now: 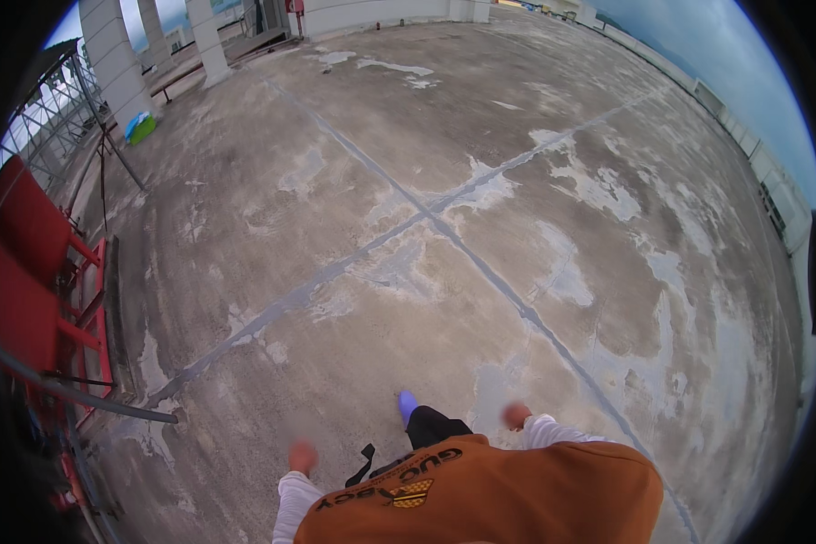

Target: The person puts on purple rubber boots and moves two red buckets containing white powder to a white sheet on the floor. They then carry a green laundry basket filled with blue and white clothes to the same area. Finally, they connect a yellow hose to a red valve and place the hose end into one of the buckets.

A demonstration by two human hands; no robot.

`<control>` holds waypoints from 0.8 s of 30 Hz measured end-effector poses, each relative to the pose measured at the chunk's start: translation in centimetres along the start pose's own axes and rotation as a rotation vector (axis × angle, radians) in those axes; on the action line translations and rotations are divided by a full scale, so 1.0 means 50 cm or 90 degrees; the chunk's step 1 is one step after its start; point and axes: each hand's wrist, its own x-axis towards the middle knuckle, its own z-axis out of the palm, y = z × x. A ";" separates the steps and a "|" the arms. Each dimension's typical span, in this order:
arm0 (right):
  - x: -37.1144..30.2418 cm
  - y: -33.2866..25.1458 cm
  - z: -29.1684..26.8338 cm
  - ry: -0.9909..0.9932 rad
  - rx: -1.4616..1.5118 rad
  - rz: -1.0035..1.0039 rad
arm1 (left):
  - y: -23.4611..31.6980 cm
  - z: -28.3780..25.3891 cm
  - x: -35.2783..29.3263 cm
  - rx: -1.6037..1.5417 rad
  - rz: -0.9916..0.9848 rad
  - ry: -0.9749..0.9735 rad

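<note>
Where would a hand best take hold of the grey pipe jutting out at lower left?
Probably just behind the free end of the grey pipe, coming from the right, the person's side: it is slim, and that end juts over the concrete floor, while the rest runs back past the red structure. The left hand is nearer.

Blk strap-like pc [366, 461], wider at tip, slants up & R just beside L hand [303, 457]; small in view, prob. a strap end. Lilac-blue shoe [407, 407], toe fwd, roughly midway btwn L hand & R hand [516, 416]
</note>
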 end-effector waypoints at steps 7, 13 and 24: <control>0.223 0.085 -0.180 -0.161 -0.092 0.042 | 0.046 -0.099 0.279 -0.519 -0.096 0.073; 0.562 -0.217 -0.873 0.190 0.391 0.090 | -0.100 -0.060 0.341 -0.178 -0.136 -0.022; 0.985 -0.463 -1.419 0.265 0.702 -0.139 | -0.278 -0.404 0.744 -0.583 -0.471 -0.075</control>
